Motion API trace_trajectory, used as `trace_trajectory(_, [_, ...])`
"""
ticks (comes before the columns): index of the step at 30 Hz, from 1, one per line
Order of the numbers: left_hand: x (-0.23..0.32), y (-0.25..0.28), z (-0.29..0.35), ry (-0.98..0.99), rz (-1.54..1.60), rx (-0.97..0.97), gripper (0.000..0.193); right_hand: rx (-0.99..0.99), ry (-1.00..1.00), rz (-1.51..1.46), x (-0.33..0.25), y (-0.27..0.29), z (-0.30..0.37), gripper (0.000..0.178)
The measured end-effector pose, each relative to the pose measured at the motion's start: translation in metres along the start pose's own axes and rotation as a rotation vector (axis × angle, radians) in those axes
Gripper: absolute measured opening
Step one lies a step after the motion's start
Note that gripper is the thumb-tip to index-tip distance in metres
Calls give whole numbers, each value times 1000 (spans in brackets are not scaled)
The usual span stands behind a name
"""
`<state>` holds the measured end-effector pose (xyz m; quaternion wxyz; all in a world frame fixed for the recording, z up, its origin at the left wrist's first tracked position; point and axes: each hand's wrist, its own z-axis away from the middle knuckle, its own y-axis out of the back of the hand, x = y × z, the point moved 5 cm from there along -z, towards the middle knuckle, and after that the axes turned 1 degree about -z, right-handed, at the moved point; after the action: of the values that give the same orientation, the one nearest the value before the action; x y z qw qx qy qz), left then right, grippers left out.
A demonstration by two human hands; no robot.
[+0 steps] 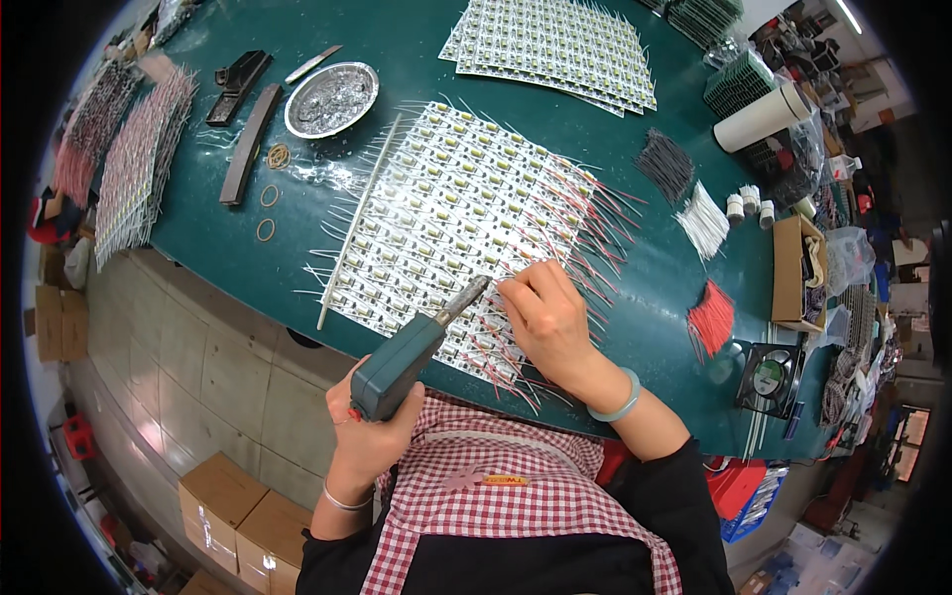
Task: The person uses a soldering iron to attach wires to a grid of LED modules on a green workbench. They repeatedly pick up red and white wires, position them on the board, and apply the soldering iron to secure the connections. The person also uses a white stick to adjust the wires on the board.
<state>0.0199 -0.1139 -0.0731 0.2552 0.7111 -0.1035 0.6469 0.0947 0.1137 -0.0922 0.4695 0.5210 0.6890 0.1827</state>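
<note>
My left hand (365, 426) is wrapped round a green soldering gun (399, 365), its grey tip pointing up and to the right. Under it lies a white panel of small circuit boards (436, 213), set with rows of yellowish parts. The fingers of my right hand (547, 322) are pinched together just right of the gun's tip, over the panel; what they hold is too small to make out. Red and white wires (585, 233) stick out along the panel's right side. A thin pale rod (359, 223) lies along its left edge.
Left of the panel stand a metal bowl (332, 99), a dark curved bar (251, 144) and rubber bands (279, 157). Bundles of black wires (664, 166), white wires (703, 220) and red wires (711, 319) lie right. More panels (555, 50) are stacked behind; a fan (770, 380) stands right.
</note>
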Motion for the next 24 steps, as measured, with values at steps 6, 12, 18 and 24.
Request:
trace_trajectory(6, [-1, -1, 2, 31, -27, -18, 17, 6, 12, -2, -1, 0, 0, 15])
trace_trajectory(12, [-2, 0, 3, 48, 26, 32, 15, 6, 12, 3, -1, 0, 0, 16])
trace_trajectory(18, [-13, 23, 10, 103, 23, 165, 19, 8, 11, 1, -1, 1, -3, 14])
trace_trajectory(24, [-1, 52, -14, 79, -83, 165, 36, -8, 29, 37, -4, 2, -1, 14])
